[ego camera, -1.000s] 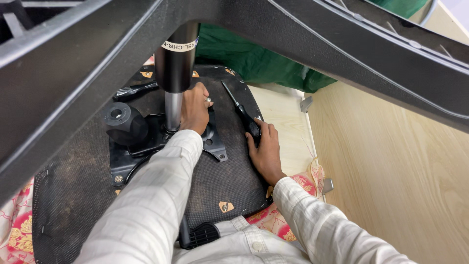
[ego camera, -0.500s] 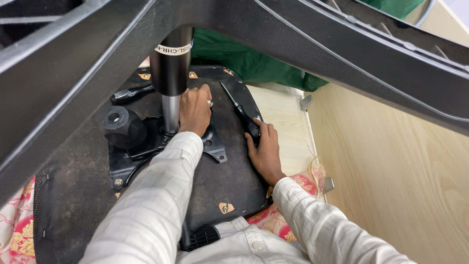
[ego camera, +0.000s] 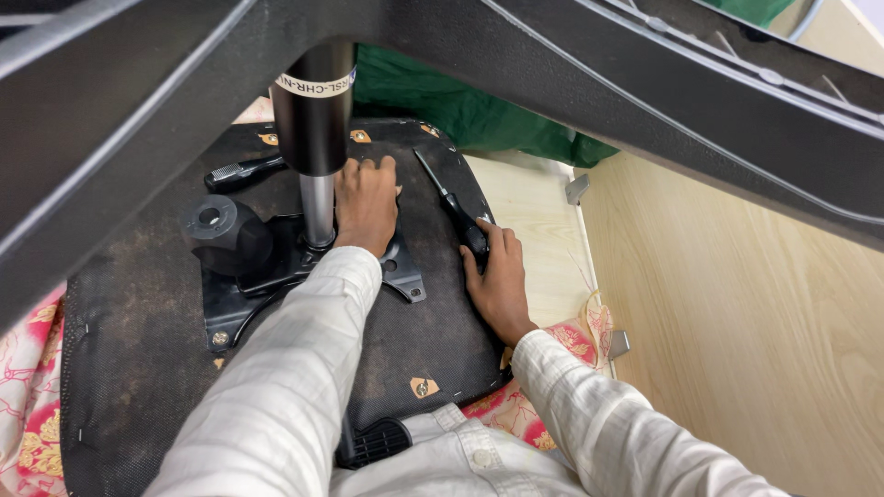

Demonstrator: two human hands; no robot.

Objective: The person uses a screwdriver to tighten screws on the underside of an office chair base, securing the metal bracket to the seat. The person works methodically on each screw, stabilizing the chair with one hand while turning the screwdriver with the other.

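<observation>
An upturned office chair seat (ego camera: 138,368) lies with its black underside up. A metal mechanism plate (ego camera: 276,267) is bolted to it, and a black and chrome gas cylinder (ego camera: 315,138) rises from the plate. My left hand (ego camera: 366,204) lies flat on the plate, right beside the cylinder's chrome rod. My right hand (ego camera: 499,281) rests on the seat's right edge. Its fingertips touch the black handle of a screwdriver (ego camera: 451,207) lying on the seat. Both arms wear white sleeves.
The chair's black base legs (ego camera: 645,83) span the top of the view above my hands. A round black knob (ego camera: 221,235) sits left of the plate, with a second black tool handle (ego camera: 241,170) behind it. There is green cloth (ego camera: 470,110) beyond, a pale wooden panel (ego camera: 737,304) at right and floral fabric (ego camera: 37,368) beneath.
</observation>
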